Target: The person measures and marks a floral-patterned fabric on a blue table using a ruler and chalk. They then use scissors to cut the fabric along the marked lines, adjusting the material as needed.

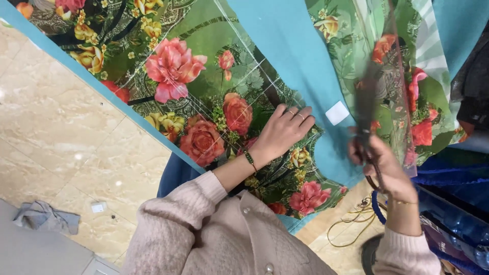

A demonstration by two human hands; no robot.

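Two hands work: left hand (283,131) presses fingers-together on floral fabric (204,86); right hand (385,170) grips probably scissors (368,109), cutting; next, steady alignment.

The teal table (285,40) shows 1 bare strip, running from 12 o'clock down to 5 o'clock between the 2 pieces of floral cloth (204,86), with only a small white tag (337,112) lying in it. The left hand (282,132) lies flat on the cloth at 9 o'clock of that strip, and the right hand (384,168) with dark scissors (365,102) stands up at 3 o'clock, narrowing the way. Beyond the table's 8 o'clock edge the tiled floor (61,127) is open save a grey rag (46,216).
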